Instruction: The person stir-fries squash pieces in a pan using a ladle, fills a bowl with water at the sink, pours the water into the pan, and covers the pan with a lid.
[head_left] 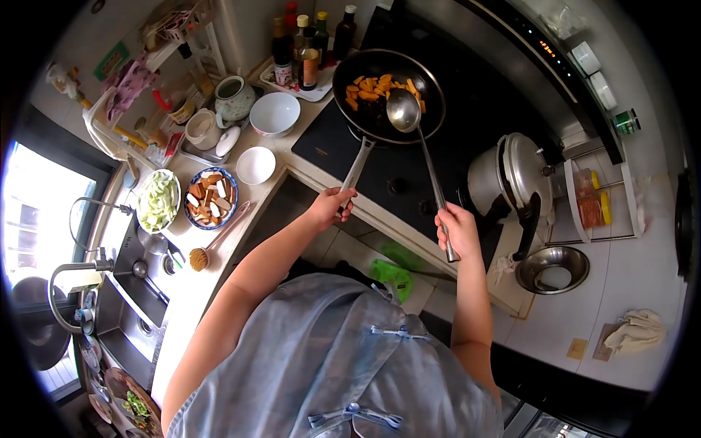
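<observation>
My left hand (331, 207) is closed round the handle of a dark frying pan (431, 77) on the black cooktop (321, 139). Orange strips of food (371, 89) lie across the pan's far half, with dark liquid below them. My right hand (458, 228) grips the long metal handle of a ladle (404, 111). The ladle's shiny bowl is inside the pan, beside the orange strips. Whether it touches the pan's bottom I cannot tell.
A pressure cooker (522, 175) stands right of the pan, and sauce bottles (308, 66) behind it. Left on the counter are a plate of sliced greens (156, 198), a patterned bowl of brown and white pieces (212, 197), white bowls (274, 114) and a brush (199, 258). The sink (131, 306) is further left.
</observation>
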### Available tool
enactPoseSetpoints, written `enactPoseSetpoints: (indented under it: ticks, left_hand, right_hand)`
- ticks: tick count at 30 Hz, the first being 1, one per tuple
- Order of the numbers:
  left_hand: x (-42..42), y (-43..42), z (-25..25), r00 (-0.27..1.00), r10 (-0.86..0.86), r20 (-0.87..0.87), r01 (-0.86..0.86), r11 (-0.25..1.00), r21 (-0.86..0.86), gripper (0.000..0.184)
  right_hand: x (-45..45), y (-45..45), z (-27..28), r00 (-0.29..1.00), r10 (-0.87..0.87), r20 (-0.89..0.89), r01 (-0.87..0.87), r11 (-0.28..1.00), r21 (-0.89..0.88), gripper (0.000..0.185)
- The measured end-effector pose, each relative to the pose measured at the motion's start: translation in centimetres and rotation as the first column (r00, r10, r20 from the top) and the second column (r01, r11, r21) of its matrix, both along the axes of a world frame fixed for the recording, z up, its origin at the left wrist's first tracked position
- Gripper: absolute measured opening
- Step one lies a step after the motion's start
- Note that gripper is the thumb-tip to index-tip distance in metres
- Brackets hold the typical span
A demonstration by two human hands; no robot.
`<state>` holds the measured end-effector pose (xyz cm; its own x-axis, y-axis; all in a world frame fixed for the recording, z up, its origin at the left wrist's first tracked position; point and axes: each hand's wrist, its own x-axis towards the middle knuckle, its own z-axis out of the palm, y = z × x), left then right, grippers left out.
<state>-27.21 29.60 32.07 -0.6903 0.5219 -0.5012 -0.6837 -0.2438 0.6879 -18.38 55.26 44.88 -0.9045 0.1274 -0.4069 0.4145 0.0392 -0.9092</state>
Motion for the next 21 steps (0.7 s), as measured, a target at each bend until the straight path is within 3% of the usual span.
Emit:
enactPoseSetpoints:
  ticks: [12,21]
  left_hand:
    - [0.3,0.1,-1.0,0.999,0.001,-0.033,-0.001,1.0,-0.012,0.025]
    - [0.3,0.0,-0.6,1.0,0.008,-0.027,-0.009,1.0,-0.012,0.026]
  right_hand:
    - [-0.9,-0.5,-0.6,0.997,0.064,0.051,-0.073,0.974,0.212,0.013]
    - [-0.7,-0.1,-0.6,0.986,0.159,0.045,-0.165,0.972,0.167,0.013]
